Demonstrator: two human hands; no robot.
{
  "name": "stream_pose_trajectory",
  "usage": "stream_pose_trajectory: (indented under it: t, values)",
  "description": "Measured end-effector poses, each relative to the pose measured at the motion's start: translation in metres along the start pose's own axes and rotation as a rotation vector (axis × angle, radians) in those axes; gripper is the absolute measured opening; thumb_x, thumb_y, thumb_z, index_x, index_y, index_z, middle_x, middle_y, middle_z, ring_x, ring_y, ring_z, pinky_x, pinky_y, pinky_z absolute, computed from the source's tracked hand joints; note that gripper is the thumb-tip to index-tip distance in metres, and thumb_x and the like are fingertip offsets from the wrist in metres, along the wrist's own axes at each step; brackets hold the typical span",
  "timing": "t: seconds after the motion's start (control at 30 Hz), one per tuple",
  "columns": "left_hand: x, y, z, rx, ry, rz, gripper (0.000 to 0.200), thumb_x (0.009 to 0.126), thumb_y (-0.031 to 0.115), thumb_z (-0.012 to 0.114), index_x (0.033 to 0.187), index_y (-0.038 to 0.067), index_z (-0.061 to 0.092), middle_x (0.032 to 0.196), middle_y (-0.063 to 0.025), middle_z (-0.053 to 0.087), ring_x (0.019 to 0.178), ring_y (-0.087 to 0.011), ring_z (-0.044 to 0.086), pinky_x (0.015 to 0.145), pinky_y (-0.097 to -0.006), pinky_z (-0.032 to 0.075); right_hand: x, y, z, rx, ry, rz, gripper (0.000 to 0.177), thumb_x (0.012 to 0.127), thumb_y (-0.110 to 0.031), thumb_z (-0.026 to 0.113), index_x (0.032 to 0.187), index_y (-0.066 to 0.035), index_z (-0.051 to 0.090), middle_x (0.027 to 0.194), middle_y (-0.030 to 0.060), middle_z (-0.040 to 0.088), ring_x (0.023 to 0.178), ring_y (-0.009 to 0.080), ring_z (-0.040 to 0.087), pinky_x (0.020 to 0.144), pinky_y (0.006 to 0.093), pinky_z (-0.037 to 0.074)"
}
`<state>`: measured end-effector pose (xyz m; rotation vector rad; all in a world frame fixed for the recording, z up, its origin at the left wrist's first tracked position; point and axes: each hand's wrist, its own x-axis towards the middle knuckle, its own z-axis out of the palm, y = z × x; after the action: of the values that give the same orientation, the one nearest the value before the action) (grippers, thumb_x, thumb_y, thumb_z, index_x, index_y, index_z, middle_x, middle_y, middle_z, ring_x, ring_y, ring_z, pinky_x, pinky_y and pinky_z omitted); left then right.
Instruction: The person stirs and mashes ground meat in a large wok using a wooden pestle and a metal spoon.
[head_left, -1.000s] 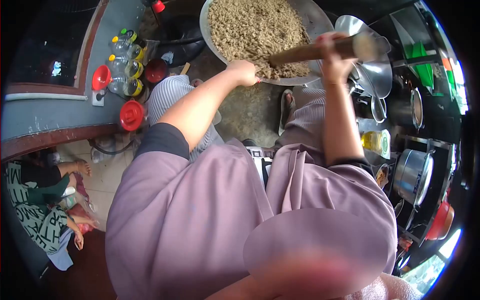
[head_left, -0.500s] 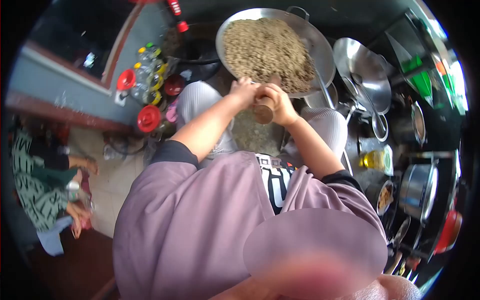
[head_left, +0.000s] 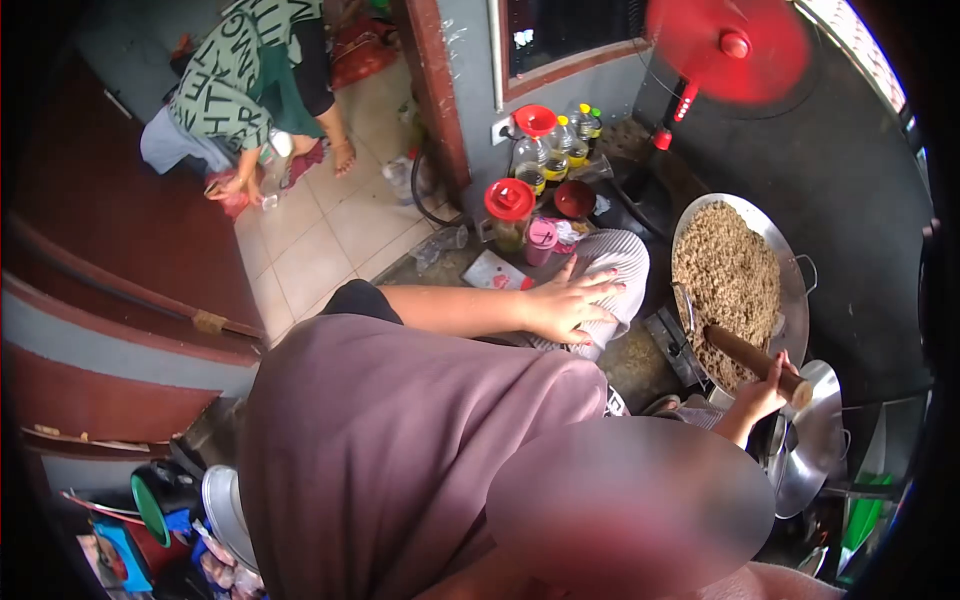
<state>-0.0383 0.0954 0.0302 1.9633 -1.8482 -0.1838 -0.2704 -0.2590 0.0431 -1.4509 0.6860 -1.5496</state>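
My left hand point(head_left: 575, 303) lies with its fingers spread on my left knee, over the striped light trousers point(head_left: 622, 262). Farther right, my right hand point(head_left: 765, 392) is wrapped round the thick wooden handle point(head_left: 752, 358) of a tool. The lower end of this handle reaches into a brown, crumbly mass point(head_left: 728, 278) that fills much of a wide metal wok point(head_left: 793, 290). A metal blade stands at the wok's near edge.
A red fan point(head_left: 733, 45) stands behind the wok. Bottles point(head_left: 555, 150), a red-lidded jar point(head_left: 509, 200) and a pink cup point(head_left: 541, 236) are left of it. Another metal pan point(head_left: 815, 440) lies at the right. A person point(head_left: 235, 90) bends over the tiled floor.
The view has swung to the left. My left hand has left the wooden handle and now rests on my knee; my right hand still holds the handle.
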Motion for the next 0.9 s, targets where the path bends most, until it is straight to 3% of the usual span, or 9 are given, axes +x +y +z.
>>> stream_pose_trajectory:
  t: [0.13, 0.33, 0.4, 0.47, 0.5, 0.53, 0.6, 0.73, 0.9]
  values:
    - [-0.006, 0.005, 0.006, 0.058, 0.128, -0.032, 0.042, 0.076, 0.033, 0.07, 0.116, 0.02, 0.066, 0.151, -0.0073, 0.034, 0.146, -0.0273, 0.019, 0.104, -0.0751, 0.014, -0.007, -0.026, 0.007, 0.031, 0.021, -0.033, 0.021, 0.083, -0.004, 0.072, 0.098, 0.002, 0.058, 0.101, 0.0133, 0.064, 0.098, 0.0234, 0.061, 0.094, 0.0381, 0.047]
    - [0.001, 0.001, 0.018, 0.064, 0.233, 0.025, 0.036, 0.072, 0.029, 0.071, 0.107, 0.02, 0.071, 0.145, -0.007, 0.044, 0.143, -0.0272, 0.028, 0.104, -0.0726, 0.019, -0.018, -0.045, 0.046, -0.071, -0.237, -0.443, 0.02, 0.084, 0.0, 0.07, 0.098, 0.001, 0.057, 0.104, 0.0128, 0.062, 0.1, 0.0258, 0.061, 0.094, 0.0384, 0.047]
    - [0.007, 0.003, 0.019, 0.089, 0.21, 0.033, 0.038, 0.071, 0.028, 0.071, 0.107, 0.02, 0.07, 0.144, -0.0072, 0.044, 0.142, -0.0272, 0.029, 0.105, -0.0728, 0.019, -0.008, -0.015, 0.057, -0.272, -0.397, -0.481, 0.025, 0.084, -0.007, 0.073, 0.103, -0.002, 0.057, 0.103, 0.011, 0.062, 0.106, 0.0258, 0.057, 0.094, 0.0379, 0.047]
    - [0.013, 0.003, 0.025, 0.078, 0.248, 0.048, 0.034, 0.069, 0.027, 0.07, 0.102, 0.019, 0.07, 0.141, -0.0069, 0.046, 0.14, -0.0265, 0.03, 0.104, -0.0735, 0.02, -0.009, 0.017, 0.068, -0.456, -0.414, -0.688, 0.033, 0.081, -0.018, 0.079, 0.104, -0.006, 0.059, 0.101, 0.0119, 0.062, 0.103, 0.0269, 0.056, 0.09, 0.0395, 0.048]
    - [0.016, 0.003, 0.029, 0.064, 0.239, 0.038, 0.033, 0.068, 0.027, 0.07, 0.1, 0.019, 0.069, 0.139, -0.0064, 0.048, 0.139, -0.0265, 0.032, 0.103, -0.0735, 0.02, -0.01, 0.031, 0.065, -0.75, -0.531, -0.649, 0.044, 0.074, -0.029, 0.083, 0.106, -0.01, 0.06, 0.105, 0.0139, 0.058, 0.099, 0.0287, 0.056, 0.086, 0.0423, 0.048]
    - [0.019, 0.003, 0.033, 0.046, 0.226, 0.03, 0.031, 0.068, 0.026, 0.069, 0.099, 0.019, 0.069, 0.137, -0.0059, 0.049, 0.138, -0.0265, 0.033, 0.103, -0.0735, 0.021, -0.02, 0.05, 0.066, -0.758, -0.539, -0.597, 0.052, 0.071, -0.035, 0.084, 0.111, -0.012, 0.06, 0.106, 0.017, 0.055, 0.096, 0.0329, 0.055, 0.084, 0.0445, 0.048]
    - [0.028, 0.008, 0.036, 0.148, 0.323, 0.05, 0.025, 0.068, 0.027, 0.07, 0.092, 0.018, 0.07, 0.12, -0.0108, 0.057, 0.132, -0.0277, 0.038, 0.104, -0.0632, 0.027, -0.046, 0.03, 0.079, -0.76, -0.48, -0.554, 0.055, 0.071, -0.037, 0.084, 0.115, -0.015, 0.06, 0.103, 0.0182, 0.055, 0.093, 0.0351, 0.055, 0.081, 0.0465, 0.049]
    - [0.065, 0.017, 0.031, 0.066, 0.268, -0.033, 0.029, 0.068, 0.023, 0.071, 0.095, 0.013, 0.071, 0.107, -0.0088, 0.061, 0.116, -0.0276, 0.049, 0.096, -0.0456, 0.035, -0.057, 0.028, 0.088, -0.775, -0.382, -0.525, 0.062, 0.068, -0.039, 0.085, 0.119, -0.015, 0.058, 0.101, 0.0185, 0.056, 0.091, 0.0363, 0.056, 0.077, 0.0466, 0.051]
    - [0.128, 0.021, 0.028, -0.02, 0.043, -0.241, 0.046, 0.072, 0.02, 0.068, 0.117, 0.011, 0.064, 0.088, -0.0089, 0.066, 0.095, -0.028, 0.062, 0.081, -0.0433, 0.047, -0.055, 0.034, 0.081, -0.667, -0.344, -0.585, 0.06, 0.066, -0.032, 0.088, 0.117, -0.013, 0.061, 0.104, 0.0142, 0.059, 0.094, 0.0341, 0.059, 0.078, 0.044, 0.051]
